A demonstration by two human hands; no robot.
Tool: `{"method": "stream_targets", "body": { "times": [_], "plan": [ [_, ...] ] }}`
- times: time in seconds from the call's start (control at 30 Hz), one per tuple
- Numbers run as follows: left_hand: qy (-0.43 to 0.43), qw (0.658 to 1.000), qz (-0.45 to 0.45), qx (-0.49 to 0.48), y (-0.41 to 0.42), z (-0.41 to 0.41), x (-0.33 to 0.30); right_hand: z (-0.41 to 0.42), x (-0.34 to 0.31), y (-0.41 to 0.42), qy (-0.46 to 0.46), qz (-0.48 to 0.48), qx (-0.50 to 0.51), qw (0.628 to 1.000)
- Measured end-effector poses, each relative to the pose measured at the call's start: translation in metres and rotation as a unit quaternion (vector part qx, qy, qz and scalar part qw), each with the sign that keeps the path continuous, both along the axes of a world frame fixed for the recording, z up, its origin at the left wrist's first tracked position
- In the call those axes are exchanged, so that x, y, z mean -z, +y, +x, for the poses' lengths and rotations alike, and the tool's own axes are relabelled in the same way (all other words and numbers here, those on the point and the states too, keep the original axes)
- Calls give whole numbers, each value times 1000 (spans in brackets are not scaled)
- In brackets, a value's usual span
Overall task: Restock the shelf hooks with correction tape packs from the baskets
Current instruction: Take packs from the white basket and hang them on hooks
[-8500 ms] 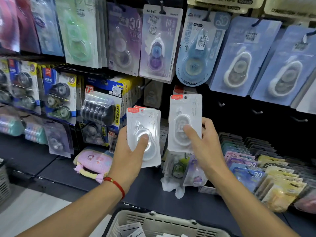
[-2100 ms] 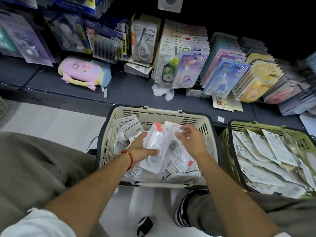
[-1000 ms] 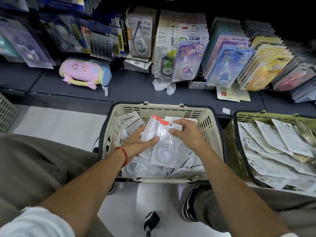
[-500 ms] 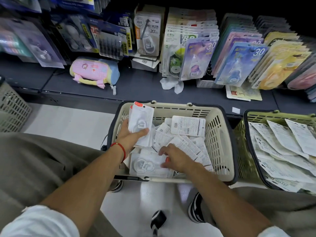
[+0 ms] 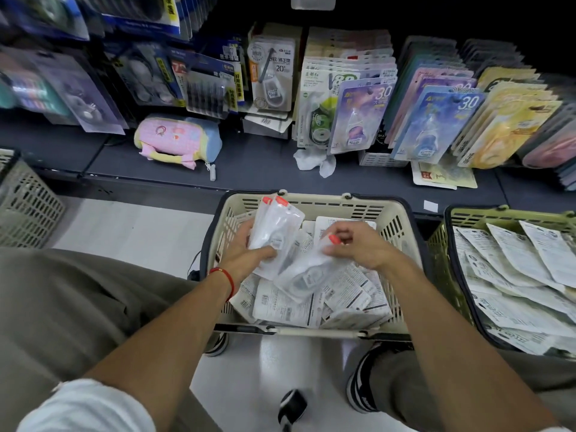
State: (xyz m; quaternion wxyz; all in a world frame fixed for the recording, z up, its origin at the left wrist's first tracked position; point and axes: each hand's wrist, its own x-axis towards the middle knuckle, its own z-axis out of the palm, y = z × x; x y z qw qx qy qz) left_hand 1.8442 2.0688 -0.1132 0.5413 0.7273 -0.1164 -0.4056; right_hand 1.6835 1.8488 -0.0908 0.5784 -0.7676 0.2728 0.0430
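Head view: both hands are over the beige basket [image 5: 402,226], which is full of loose correction tape packs [image 5: 314,307]. The left hand [image 5: 246,260] grips a small stack of clear packs [image 5: 274,229] with red tabs, thumb pressed on their front, near the basket's left wall. The right hand [image 5: 361,247] pinches another clear pack [image 5: 308,272] by its red-tabbed top. A green basket [image 5: 442,263] of packs stands just beside, at the right.

Both hands down in the beige basket [image 5: 311,203], each with correction tape.

The left hand [image 5: 246,257] grips a small stack of clear packs [image 5: 276,227], red tabs up; the right hand [image 5: 358,246] pinches another pack [image 5: 307,271] by its red tab. A green basket [image 5: 442,260] of packs sits just beside, below the shelf [image 5: 258,165].
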Motion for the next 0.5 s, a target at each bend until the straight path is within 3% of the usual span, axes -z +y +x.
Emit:
{"method": "stream_targets", "body": {
  "times": [0.1, 0.2, 0.37, 0.43, 0.5],
  "plan": [
    [129, 990, -20, 55, -5, -11, -2, 10, -12, 4, -75, -9, 73, 994],
    [257, 961, -51, 92, -6, -17, -1, 23, -10, 14, -87, -98, 100, 986],
    [187, 976, -28, 111, -4, -19, 4, 38, 1, 38, -101, -192, 79, 973],
    [191, 978, -25, 75, 1, -13, 5, 40, 7, 45, -115, -224, 114, 961],
    [187, 982, -23, 8, 8, -5, 5, 30, 21, 42, -69, -230, 157, 958]
  ]
}}
